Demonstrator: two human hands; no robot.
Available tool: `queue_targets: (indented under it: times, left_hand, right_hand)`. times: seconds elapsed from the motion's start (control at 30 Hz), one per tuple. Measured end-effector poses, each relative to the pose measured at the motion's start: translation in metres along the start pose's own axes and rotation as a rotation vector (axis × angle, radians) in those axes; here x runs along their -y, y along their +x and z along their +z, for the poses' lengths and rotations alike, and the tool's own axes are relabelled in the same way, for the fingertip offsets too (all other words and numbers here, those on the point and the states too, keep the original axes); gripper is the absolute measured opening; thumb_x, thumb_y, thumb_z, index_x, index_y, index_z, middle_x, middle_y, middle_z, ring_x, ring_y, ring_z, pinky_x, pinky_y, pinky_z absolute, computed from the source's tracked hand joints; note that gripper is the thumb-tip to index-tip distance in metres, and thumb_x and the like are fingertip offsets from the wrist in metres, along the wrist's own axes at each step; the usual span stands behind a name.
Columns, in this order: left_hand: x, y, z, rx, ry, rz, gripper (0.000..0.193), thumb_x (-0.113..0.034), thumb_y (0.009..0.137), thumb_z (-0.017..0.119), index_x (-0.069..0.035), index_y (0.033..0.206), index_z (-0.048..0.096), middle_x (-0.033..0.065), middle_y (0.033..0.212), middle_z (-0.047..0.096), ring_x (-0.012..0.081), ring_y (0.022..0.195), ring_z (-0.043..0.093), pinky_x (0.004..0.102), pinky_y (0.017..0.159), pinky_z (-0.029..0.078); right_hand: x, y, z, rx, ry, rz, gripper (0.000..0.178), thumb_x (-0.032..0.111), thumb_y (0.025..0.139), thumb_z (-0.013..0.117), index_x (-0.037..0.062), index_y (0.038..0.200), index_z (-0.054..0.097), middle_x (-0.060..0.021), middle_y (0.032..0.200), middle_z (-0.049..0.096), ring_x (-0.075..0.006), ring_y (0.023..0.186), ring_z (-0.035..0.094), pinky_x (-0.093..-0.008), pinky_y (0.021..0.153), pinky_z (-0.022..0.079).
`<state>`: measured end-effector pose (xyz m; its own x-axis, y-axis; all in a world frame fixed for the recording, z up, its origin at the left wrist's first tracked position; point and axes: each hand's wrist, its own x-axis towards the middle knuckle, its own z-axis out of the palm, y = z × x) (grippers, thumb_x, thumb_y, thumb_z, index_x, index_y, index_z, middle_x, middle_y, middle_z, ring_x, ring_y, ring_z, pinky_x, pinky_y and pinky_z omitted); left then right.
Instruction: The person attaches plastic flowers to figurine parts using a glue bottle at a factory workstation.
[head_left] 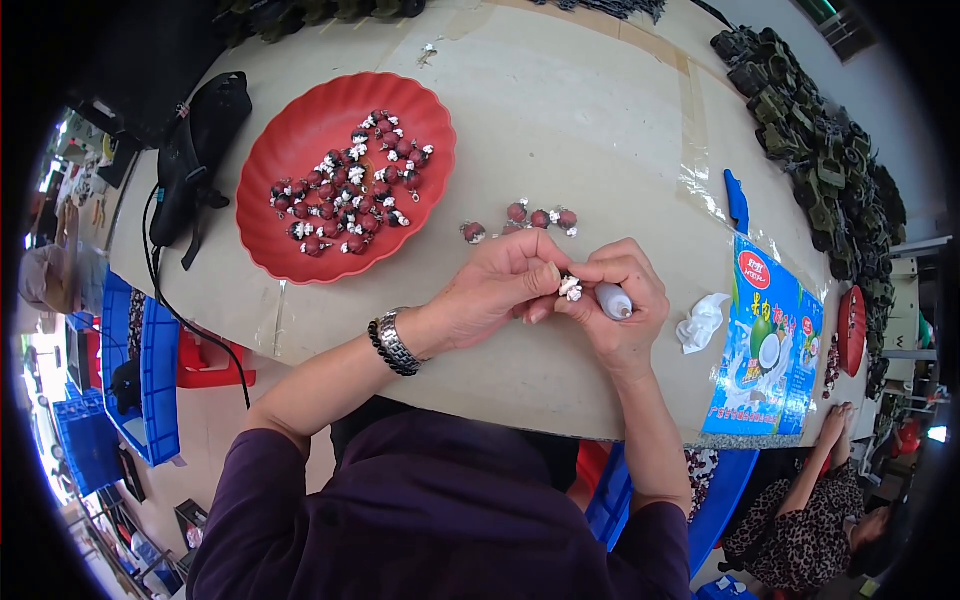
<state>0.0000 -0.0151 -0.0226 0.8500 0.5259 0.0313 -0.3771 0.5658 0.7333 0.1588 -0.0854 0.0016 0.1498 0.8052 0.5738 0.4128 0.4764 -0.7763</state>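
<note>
Cardboard taped with clear strips covers the worktable (560, 120), which is seen from above in the single head view. At its centre, a small white-and-dark bead piece (570, 288) is pinched between the fingertips of the left hand (495, 290), closed tightly round it so that it is kept steady just above the table. The right hand (620, 305) is pressed against the same piece from the other side, its fingers curled shut round a small grey tube (613, 300) whose tip is pointed down and outward; whether the tube's nozzle is touching the piece cannot be told. A metal watch (396, 343) is worn on the left wrist.

Just beyond the hands, a short row of finished-looking red beads (520, 218) is laid out on the bare cardboard, apparently kept apart from the stock. That stock is heaped in a red scalloped dish (300, 240) set within easy reach to the left. A black tool with its cable (195, 150) is left beside the dish near the table's far-left edge.

To the right, a crumpled white tissue (700, 322) is placed next to a blue printed bag (770, 350), with a blue handle (736, 200) lying above them. Dark green parts (820, 150) are piled along the far-right rim. Blue crates (150, 370) are stacked below the table, and another person's arm (820, 460) is seen at lower right.
</note>
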Motion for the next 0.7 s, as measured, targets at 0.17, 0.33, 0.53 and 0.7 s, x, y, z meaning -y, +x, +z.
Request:
queue_targets:
  times: [0.17, 0.33, 0.53, 0.7]
  left_hand:
    - [0.0012, -0.0004, -0.0013, 0.018, 0.007, 0.0, 0.022, -0.024, 0.094, 0.06, -0.004, 0.101, 0.054, 0.0033, 0.086, 0.062, 0.0068, 0.065, 0.052, 0.0208, 0.057, 0.04]
    - [0.0008, -0.0004, -0.001, 0.007, 0.021, -0.006, 0.022, -0.023, 0.094, 0.061, -0.004, 0.1, 0.054, 0.0045, 0.086, 0.063, 0.0071, 0.066, 0.052, 0.0209, 0.056, 0.04]
    - [0.0012, -0.0008, -0.0007, 0.003, 0.018, 0.009, 0.022, -0.022, 0.094, 0.061, -0.003, 0.099, 0.054, 0.0053, 0.086, 0.063, 0.0074, 0.065, 0.053, 0.021, 0.056, 0.04]
    - [0.0007, -0.0009, -0.0005, 0.001, 0.024, 0.009, 0.021, -0.022, 0.094, 0.061, -0.003, 0.099, 0.054, 0.0049, 0.085, 0.063, 0.0072, 0.064, 0.053, 0.0208, 0.056, 0.04]
  right_hand:
    - [0.0005, -0.0018, -0.0009, 0.0, 0.047, 0.05, 0.029, 0.002, 0.06, 0.084, 0.0031, 0.085, 0.068, -0.0042, 0.075, 0.059, -0.0117, 0.064, 0.055, -0.0235, 0.056, 0.042]
    - [0.0016, -0.0025, -0.0009, -0.004, 0.079, 0.105, 0.027, 0.001, 0.061, 0.083, 0.0031, 0.083, 0.067, -0.0043, 0.074, 0.06, -0.0122, 0.066, 0.056, -0.0242, 0.057, 0.043]
    - [0.0025, -0.0024, -0.0006, -0.006, 0.074, 0.117, 0.027, 0.001, 0.061, 0.083, 0.0029, 0.081, 0.066, -0.0049, 0.074, 0.06, -0.0128, 0.067, 0.057, -0.0244, 0.057, 0.044]
    - [0.001, -0.0027, -0.0009, -0.007, 0.05, 0.098, 0.026, 0.002, 0.061, 0.084, 0.0032, 0.08, 0.066, -0.0046, 0.073, 0.06, -0.013, 0.066, 0.056, -0.0248, 0.056, 0.043]
